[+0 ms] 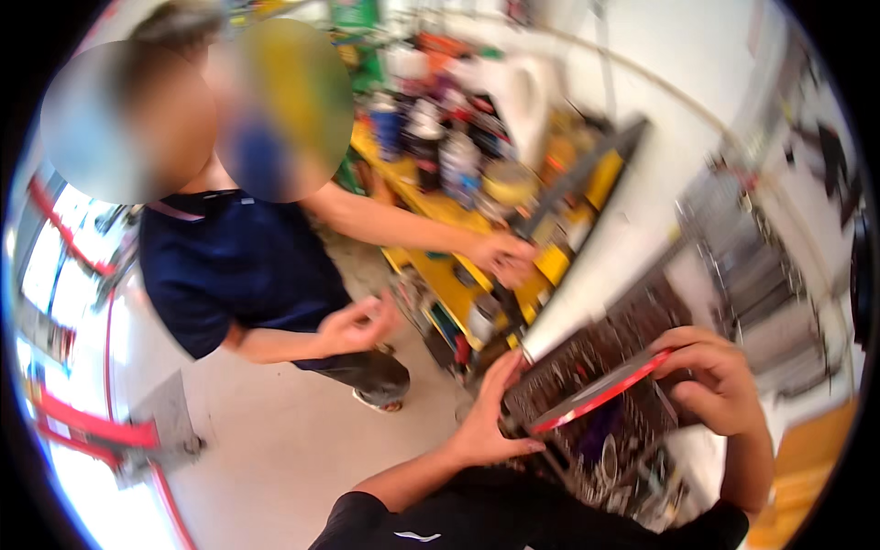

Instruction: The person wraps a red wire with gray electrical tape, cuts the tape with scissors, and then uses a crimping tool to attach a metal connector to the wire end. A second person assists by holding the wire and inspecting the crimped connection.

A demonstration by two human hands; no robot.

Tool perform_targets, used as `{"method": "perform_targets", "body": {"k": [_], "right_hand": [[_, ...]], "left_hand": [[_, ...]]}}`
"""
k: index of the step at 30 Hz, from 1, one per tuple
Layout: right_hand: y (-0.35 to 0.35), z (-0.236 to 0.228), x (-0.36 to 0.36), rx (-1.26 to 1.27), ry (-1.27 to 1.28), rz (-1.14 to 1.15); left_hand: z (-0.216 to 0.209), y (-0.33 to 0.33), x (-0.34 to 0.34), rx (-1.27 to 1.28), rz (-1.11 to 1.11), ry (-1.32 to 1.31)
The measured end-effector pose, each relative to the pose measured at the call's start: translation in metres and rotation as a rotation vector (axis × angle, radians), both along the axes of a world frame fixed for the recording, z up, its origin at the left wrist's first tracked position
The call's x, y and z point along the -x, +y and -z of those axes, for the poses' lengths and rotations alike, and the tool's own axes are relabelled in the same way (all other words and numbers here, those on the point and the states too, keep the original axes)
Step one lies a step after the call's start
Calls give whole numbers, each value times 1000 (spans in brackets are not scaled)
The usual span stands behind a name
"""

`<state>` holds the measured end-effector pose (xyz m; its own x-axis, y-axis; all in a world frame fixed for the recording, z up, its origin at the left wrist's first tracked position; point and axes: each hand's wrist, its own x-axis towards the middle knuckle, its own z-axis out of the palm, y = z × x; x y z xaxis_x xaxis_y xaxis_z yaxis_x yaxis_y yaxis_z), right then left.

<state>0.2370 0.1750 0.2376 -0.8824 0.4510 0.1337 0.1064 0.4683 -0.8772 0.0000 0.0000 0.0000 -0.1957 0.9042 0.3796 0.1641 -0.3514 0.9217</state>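
Between my two hands is a long, flat, red-edged object, seen almost edge-on, with a greyish upper face; blur hides its exact kind. My left hand is curled at its lower left end, thumb and fingers apart around that end. At the upper right end, the bent fingers of my right hand pinch the edge. Directly beneath the object sits a dark tray or drawer crowded with small parts. Loose metal tools lie close to my body, blurred.
At the left stands another person in a dark blue shirt, one hand reaching over a yellow cart loaded with bottles and cans. Red-framed equipment is at far left. A wooden box or cabinet stands at lower right.
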Motion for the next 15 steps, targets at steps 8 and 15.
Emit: {"method": "perform_targets", "body": {"k": [8, 15], "right_hand": [[-109, 188, -113, 368, 142, 658], [-237, 297, -168, 446, -208, 1242]], "left_hand": [[41, 1, -81, 344, 360, 34], [109, -31, -141, 1033, 298, -848]]}}
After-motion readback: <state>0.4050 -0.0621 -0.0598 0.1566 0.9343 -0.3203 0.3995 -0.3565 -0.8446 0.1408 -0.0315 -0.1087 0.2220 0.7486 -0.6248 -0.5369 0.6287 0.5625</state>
